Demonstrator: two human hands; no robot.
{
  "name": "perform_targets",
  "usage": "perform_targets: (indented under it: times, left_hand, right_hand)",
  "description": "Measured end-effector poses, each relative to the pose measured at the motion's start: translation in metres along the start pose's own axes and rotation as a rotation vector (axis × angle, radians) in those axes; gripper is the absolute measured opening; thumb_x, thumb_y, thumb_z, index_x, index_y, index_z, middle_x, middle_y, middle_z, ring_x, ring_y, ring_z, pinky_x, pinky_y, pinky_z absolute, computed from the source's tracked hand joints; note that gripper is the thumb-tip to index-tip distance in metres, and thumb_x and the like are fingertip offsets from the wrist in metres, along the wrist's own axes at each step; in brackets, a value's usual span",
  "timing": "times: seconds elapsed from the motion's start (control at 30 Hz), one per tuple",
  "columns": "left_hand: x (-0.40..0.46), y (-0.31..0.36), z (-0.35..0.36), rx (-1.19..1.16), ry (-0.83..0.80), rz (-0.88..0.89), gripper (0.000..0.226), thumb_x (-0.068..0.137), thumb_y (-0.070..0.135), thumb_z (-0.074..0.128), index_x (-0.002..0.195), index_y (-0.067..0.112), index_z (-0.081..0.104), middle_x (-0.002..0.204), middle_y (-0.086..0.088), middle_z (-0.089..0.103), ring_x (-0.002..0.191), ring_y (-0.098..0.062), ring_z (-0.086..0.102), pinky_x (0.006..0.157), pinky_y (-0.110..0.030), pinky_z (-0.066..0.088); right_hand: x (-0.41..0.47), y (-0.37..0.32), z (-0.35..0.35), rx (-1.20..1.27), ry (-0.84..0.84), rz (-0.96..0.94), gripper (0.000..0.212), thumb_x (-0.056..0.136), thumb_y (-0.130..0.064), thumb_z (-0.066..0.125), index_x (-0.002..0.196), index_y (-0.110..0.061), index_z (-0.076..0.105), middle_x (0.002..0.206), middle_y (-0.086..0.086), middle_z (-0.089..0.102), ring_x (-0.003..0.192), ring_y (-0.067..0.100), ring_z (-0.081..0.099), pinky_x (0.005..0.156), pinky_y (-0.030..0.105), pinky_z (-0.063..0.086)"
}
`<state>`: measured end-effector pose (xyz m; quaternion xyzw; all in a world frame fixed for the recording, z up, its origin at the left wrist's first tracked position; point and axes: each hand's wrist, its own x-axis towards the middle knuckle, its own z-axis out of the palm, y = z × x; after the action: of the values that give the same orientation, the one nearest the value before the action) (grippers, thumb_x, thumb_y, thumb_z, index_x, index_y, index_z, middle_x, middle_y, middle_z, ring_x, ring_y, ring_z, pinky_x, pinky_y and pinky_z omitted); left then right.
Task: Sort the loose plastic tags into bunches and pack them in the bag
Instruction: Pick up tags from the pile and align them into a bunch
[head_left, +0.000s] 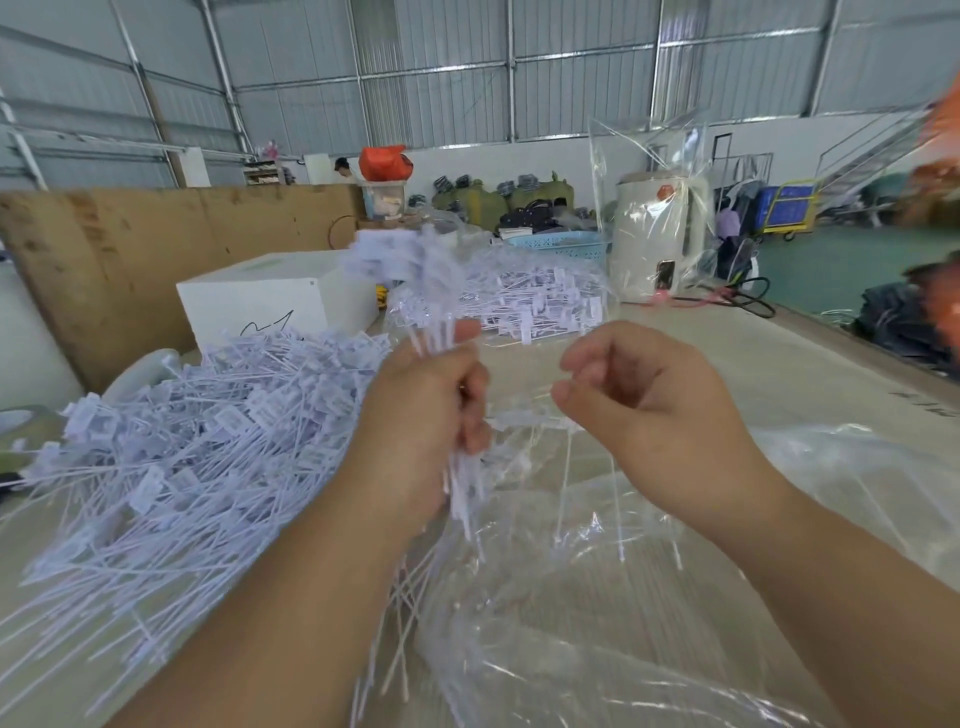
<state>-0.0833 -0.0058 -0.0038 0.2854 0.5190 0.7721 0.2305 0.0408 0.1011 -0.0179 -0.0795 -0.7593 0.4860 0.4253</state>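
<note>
My left hand (423, 415) grips an upright bunch of white plastic tags (410, 265), its flat label ends fanned out above my fist and its thin tails hanging below. My right hand (649, 400) hovers just right of it, fingers loosely curled, holding nothing I can make out. A large heap of loose tags (182, 441) covers the table at the left. A second spread of tags (540, 304) lies behind the hands. Clear plastic bags (597, 597) lie crumpled on the table below my hands.
A white box (270, 301) stands behind the heap, backed by a cardboard sheet (130, 249). A white kettle wrapped in clear film (660, 239) and a blue basket (561, 244) stand at the back. Black cable (753, 301) trails beside the kettle.
</note>
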Motion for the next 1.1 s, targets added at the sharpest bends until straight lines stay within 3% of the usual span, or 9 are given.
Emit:
perform_targets:
  times: [0.1,0.23,0.33,0.43,0.5,0.7,0.9,1.03,1.1]
  left_hand:
    - [0.013,0.012,-0.019,0.089,0.145,-0.040,0.017,0.094,0.002,0.046,0.086,0.014,0.054,0.055,-0.002,0.046,0.033,-0.009,0.027,0.035,-0.013,0.024]
    - [0.034,0.015,-0.051,0.695,0.331,0.034,0.019,0.089,0.007,0.050,0.075,0.020,0.044,0.072,-0.009,0.047,0.051,-0.021,0.039,0.050,-0.027,0.033]
    - [0.036,0.010,-0.065,1.081,0.303,0.077,0.007,0.093,0.019,0.050,0.092,0.013,0.048,0.088,-0.009,0.053,0.069,-0.020,0.049,0.056,-0.030,0.035]
    - [0.038,0.003,-0.069,1.459,0.277,-0.068,0.035,0.097,0.021,0.044,0.128,0.005,0.045,0.124,-0.017,0.050,0.108,-0.033,0.053,0.081,-0.037,0.045]
    - [0.037,0.001,-0.068,1.684,0.228,-0.148,0.042,0.097,0.020,0.042,0.136,0.004,0.043,0.139,-0.018,0.040,0.125,-0.037,0.043,0.093,-0.041,0.044]
    - [0.030,0.002,-0.063,1.796,0.272,-0.130,0.062,0.092,0.050,0.049,0.142,0.014,0.035,0.145,-0.013,0.034,0.133,-0.035,0.032,0.102,-0.047,0.033]
    - [0.023,0.004,-0.054,1.777,0.221,-0.058,0.061,0.086,0.050,0.050,0.138,0.020,0.039,0.144,-0.008,0.035,0.132,-0.034,0.031,0.104,-0.049,0.029]
    - [0.011,-0.002,-0.039,1.548,0.191,0.352,0.050,0.089,0.038,0.057,0.135,0.020,0.050,0.140,-0.002,0.044,0.128,-0.027,0.039,0.106,-0.043,0.032]
    - [0.001,-0.006,-0.024,1.288,-0.006,0.533,0.039,0.089,0.036,0.060,0.126,0.023,0.059,0.122,0.005,0.057,0.113,-0.015,0.050,0.097,-0.034,0.041]
  right_hand:
    - [-0.004,-0.007,-0.004,-0.114,-0.154,-0.078,0.017,0.085,-0.004,0.069,0.070,-0.012,0.065,0.056,0.002,0.048,0.049,0.007,0.039,0.048,0.016,0.033]
    - [-0.004,-0.010,-0.010,-0.310,-0.287,-0.103,0.019,0.086,-0.013,0.070,0.068,-0.017,0.065,0.051,-0.010,0.049,0.045,0.002,0.039,0.047,0.015,0.033]
    - [-0.001,-0.011,-0.017,-0.411,-0.347,-0.020,0.019,0.085,-0.019,0.069,0.067,-0.020,0.064,0.050,-0.012,0.049,0.044,0.002,0.041,0.046,0.013,0.033]
    - [0.000,-0.012,-0.022,-0.542,-0.454,0.041,0.018,0.085,-0.028,0.069,0.068,-0.024,0.064,0.053,-0.012,0.053,0.046,0.003,0.046,0.048,0.014,0.035]
    - [0.000,-0.013,-0.022,-0.600,-0.504,0.068,0.016,0.085,-0.032,0.068,0.071,-0.026,0.064,0.056,-0.014,0.056,0.049,0.002,0.049,0.051,0.015,0.036]
    - [-0.001,-0.023,-0.024,-0.662,-0.638,0.233,0.022,0.085,-0.035,0.068,0.067,-0.024,0.062,0.058,-0.014,0.062,0.050,0.000,0.055,0.056,0.021,0.043]
    - [-0.006,-0.034,-0.029,-0.847,-0.874,0.507,0.015,0.081,-0.034,0.068,0.077,-0.020,0.071,0.069,-0.006,0.071,0.066,0.007,0.069,0.063,0.022,0.050]
    - [-0.008,-0.032,-0.023,-1.142,-0.853,0.405,0.025,0.086,-0.037,0.062,0.094,-0.014,0.071,0.089,-0.001,0.070,0.081,0.015,0.065,0.066,0.026,0.047]
    - [-0.006,-0.024,-0.024,-1.209,-0.777,0.380,0.031,0.091,-0.032,0.056,0.108,-0.008,0.067,0.108,0.007,0.067,0.099,0.021,0.065,0.080,0.031,0.051]
